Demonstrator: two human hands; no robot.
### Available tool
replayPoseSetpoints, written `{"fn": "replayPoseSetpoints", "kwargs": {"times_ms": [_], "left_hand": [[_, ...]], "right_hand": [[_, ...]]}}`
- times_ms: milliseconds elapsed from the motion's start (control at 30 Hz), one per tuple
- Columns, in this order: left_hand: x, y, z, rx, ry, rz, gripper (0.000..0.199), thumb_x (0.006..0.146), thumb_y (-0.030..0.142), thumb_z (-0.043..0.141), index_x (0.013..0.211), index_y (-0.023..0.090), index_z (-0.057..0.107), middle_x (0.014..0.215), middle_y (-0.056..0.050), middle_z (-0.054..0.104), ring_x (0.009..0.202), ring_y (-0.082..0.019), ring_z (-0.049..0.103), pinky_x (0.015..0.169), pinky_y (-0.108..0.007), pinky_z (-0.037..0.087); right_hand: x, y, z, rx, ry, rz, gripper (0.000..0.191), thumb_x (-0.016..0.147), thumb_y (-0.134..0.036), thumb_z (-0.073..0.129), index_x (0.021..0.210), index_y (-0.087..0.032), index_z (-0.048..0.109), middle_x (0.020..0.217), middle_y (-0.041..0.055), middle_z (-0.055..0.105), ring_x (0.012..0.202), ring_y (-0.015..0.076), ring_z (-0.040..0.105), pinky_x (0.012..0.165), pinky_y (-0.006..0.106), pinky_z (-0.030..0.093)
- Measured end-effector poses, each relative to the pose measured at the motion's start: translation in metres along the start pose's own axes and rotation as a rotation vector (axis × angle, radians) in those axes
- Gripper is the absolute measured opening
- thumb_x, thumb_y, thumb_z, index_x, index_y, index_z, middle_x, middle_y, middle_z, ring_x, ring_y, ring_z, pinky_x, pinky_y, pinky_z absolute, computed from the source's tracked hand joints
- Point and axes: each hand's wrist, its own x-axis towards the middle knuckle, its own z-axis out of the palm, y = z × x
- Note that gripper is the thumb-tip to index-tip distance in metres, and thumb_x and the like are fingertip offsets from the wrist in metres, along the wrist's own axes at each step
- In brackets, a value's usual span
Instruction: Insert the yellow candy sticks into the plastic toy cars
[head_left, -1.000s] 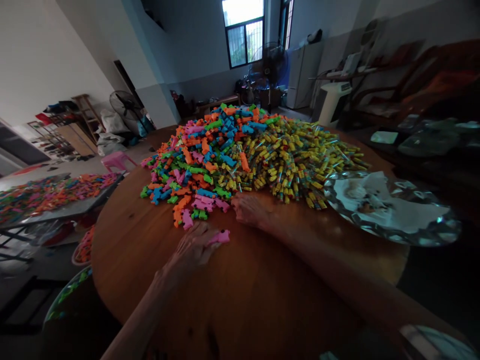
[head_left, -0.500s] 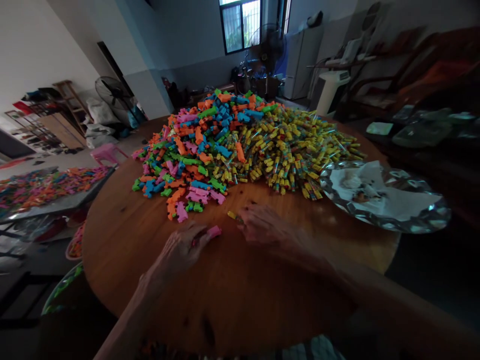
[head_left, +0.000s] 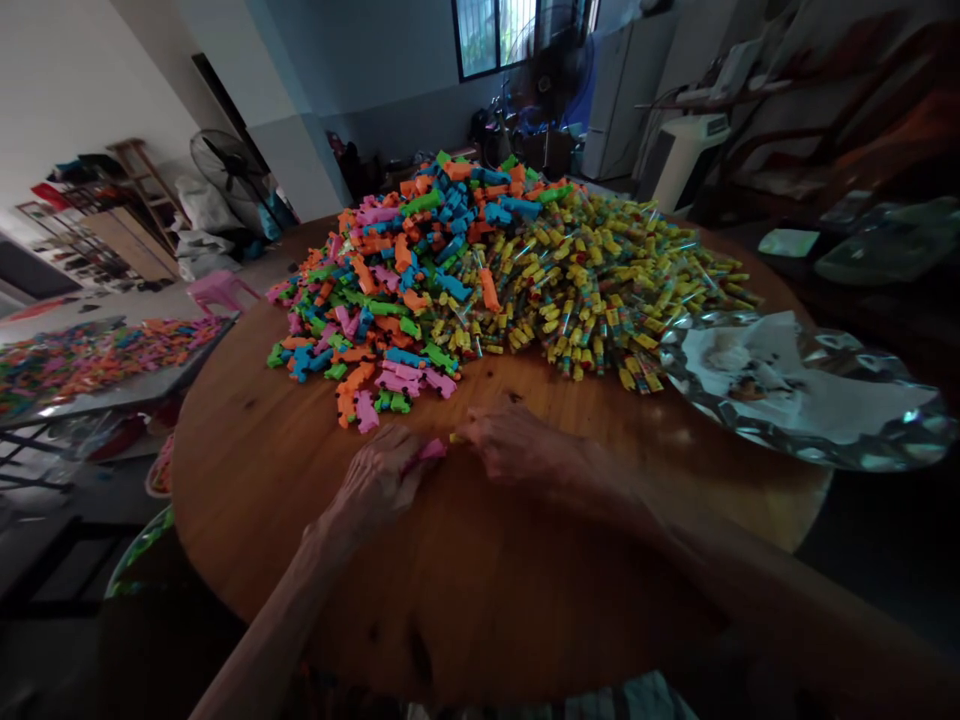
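Closed around a small pink plastic toy piece (head_left: 433, 450), my left hand (head_left: 379, 472) rests low over the round wooden table (head_left: 480, 580). The piece's end pokes out to the right of my fingers. My right hand (head_left: 506, 442) pinches a small yellow-ended tube (head_left: 456, 438), mostly hidden by the fingers, its tip facing the pink piece. The two ends are very close; I cannot tell whether they touch. Just beyond my hands lies a heap of pink, orange, blue and green toy pieces (head_left: 382, 290), joined on its right by a pile of yellow-ended tubes (head_left: 592, 280).
A shiny scalloped tray (head_left: 892, 440) with white paper and scraps sits at the table's right edge. To the left, a lower table (head_left: 82, 395) bears more coloured pieces, near a pink stool (head_left: 221, 288). Fans and a white cabinet stand behind.
My hands have come closer together, bringing the yellow tube's tip up to the pink piece. The camera view has tilted down and shifted slightly.
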Motion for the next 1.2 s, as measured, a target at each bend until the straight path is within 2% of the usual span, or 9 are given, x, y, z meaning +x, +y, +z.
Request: {"fn": "replayPoseSetpoints", "kwargs": {"times_ms": [100,267,567,700,967,1067,1200], "left_hand": [[0.002,0.001,0.0,-0.008,-0.008,0.004,0.021,0.102,0.03,0.049,0.102,0.018,0.066,0.087,-0.006,0.061,0.084,-0.019,0.055,0.074,-0.032,0.041],[0.005,0.003,-0.003,-0.018,-0.018,0.011,0.019,0.101,0.027,0.05,0.104,0.019,0.067,0.088,-0.006,0.062,0.085,-0.02,0.056,0.074,-0.032,0.043],[0.007,0.0,0.001,-0.014,-0.014,0.033,0.016,0.1,0.026,0.049,0.1,0.019,0.065,0.084,-0.005,0.059,0.084,-0.02,0.055,0.072,-0.033,0.042],[0.008,0.001,0.001,-0.011,0.005,0.042,0.018,0.1,0.026,0.051,0.104,0.019,0.066,0.082,-0.004,0.057,0.081,-0.019,0.054,0.069,-0.031,0.04],[0.008,-0.001,0.002,-0.016,-0.01,0.046,0.019,0.101,0.028,0.049,0.104,0.019,0.065,0.084,-0.004,0.058,0.082,-0.018,0.053,0.071,-0.031,0.04],[0.007,-0.001,0.003,-0.02,-0.009,0.038,0.018,0.101,0.026,0.049,0.106,0.019,0.065,0.086,-0.005,0.058,0.084,-0.019,0.053,0.073,-0.031,0.041],[0.005,0.001,0.005,-0.012,-0.009,0.04,0.018,0.1,0.022,0.047,0.107,0.018,0.064,0.087,-0.006,0.057,0.086,-0.021,0.053,0.074,-0.032,0.042]], "right_hand": [[-0.005,-0.002,0.003,-0.006,-0.027,-0.058,0.026,0.08,-0.006,0.053,0.1,-0.014,0.069,0.09,0.0062,0.062,0.073,0.0152,0.049,0.071,0.03,0.033],[-0.006,0.0,0.011,-0.014,-0.02,-0.06,0.029,0.082,-0.007,0.051,0.105,-0.014,0.068,0.092,0.0074,0.061,0.076,0.0169,0.047,0.074,0.032,0.035],[-0.002,-0.001,0.001,0.016,-0.059,-0.039,0.024,0.084,-0.009,0.05,0.1,-0.013,0.068,0.089,0.0086,0.061,0.074,0.0171,0.047,0.068,0.032,0.033],[-0.003,0.002,0.01,-0.033,-0.013,0.001,0.023,0.083,-0.009,0.05,0.098,-0.013,0.066,0.092,0.0091,0.062,0.077,0.0182,0.049,0.068,0.033,0.033],[-0.01,0.002,0.031,-0.034,0.071,-0.02,0.034,0.084,-0.007,0.051,0.115,-0.013,0.061,0.103,0.0111,0.06,0.087,0.0203,0.053,0.078,0.034,0.038],[-0.01,0.002,0.032,-0.011,0.051,-0.004,0.029,0.086,-0.009,0.051,0.112,-0.014,0.063,0.103,0.0108,0.06,0.081,0.0184,0.052,0.072,0.032,0.037],[-0.009,0.002,0.037,0.053,0.126,-0.003,0.021,0.09,-0.012,0.05,0.105,-0.015,0.065,0.102,0.0095,0.062,0.086,0.0188,0.054,0.075,0.031,0.038]]}}
